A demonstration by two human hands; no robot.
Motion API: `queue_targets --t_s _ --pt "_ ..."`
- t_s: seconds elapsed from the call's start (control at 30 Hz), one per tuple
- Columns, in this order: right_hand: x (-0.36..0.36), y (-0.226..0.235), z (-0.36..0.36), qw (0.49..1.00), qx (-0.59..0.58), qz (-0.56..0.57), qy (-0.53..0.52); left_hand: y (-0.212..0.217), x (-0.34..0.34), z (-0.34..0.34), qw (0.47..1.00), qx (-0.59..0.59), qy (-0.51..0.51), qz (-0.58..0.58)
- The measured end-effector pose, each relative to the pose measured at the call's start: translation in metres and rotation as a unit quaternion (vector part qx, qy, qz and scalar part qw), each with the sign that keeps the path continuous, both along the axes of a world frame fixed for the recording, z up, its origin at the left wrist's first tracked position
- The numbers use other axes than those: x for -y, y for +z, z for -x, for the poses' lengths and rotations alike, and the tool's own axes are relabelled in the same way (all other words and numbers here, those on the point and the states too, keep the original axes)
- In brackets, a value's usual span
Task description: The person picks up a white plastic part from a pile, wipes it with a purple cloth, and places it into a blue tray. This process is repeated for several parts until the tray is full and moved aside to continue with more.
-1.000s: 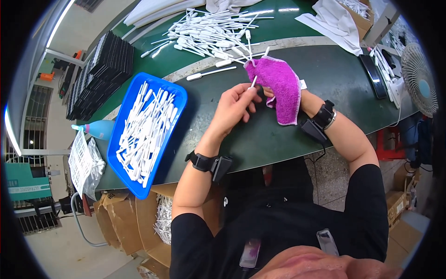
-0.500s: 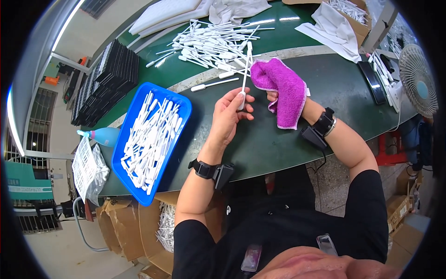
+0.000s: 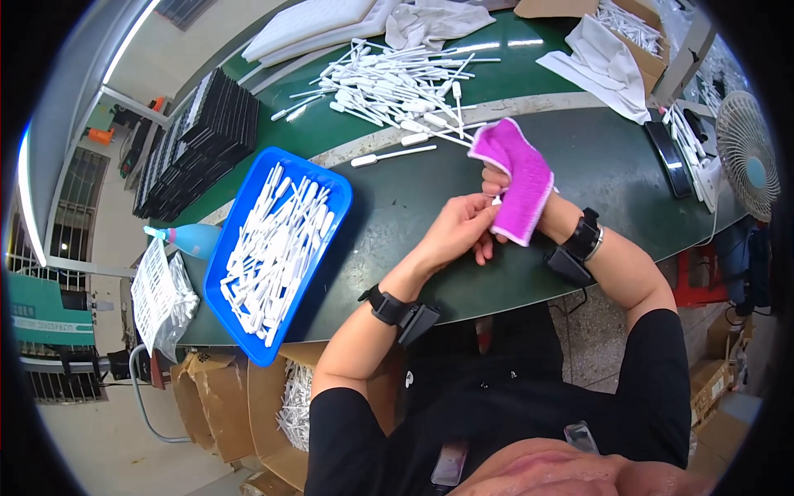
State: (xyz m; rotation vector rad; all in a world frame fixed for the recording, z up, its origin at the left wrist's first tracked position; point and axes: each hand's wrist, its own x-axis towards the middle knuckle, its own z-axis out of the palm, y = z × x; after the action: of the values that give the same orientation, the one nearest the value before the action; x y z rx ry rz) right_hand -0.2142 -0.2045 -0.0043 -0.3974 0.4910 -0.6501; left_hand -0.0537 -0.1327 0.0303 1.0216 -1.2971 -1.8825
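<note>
The white plastic stick [image 3: 496,199] is pinched at its end by the left hand [image 3: 457,234], pressed into the magenta cloth [image 3: 514,178] that the right hand [image 3: 501,186] clasps, above the dark green table [image 3: 397,207]. Half a second ago the stick stood upright and exposed; now the cloth hides nearly all of it. Left of the hands sits a blue tray [image 3: 240,331] of sticks, a loose pile [image 3: 397,83] lies behind, and brown cardboard boxes [image 3: 223,405] stand below the table edge.

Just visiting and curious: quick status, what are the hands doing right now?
Left hand pinching a small white stick. Right hand gripping a purple cloth against it. Nothing in between.
</note>
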Motion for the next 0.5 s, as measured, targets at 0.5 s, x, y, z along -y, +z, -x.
queue_targets --t_s 0.5 --pt "-0.003 -0.014 0.014 0.971 0.023 0.166 0.170 0.010 -0.005 -0.006 0.900 0.268 0.168 0.298"
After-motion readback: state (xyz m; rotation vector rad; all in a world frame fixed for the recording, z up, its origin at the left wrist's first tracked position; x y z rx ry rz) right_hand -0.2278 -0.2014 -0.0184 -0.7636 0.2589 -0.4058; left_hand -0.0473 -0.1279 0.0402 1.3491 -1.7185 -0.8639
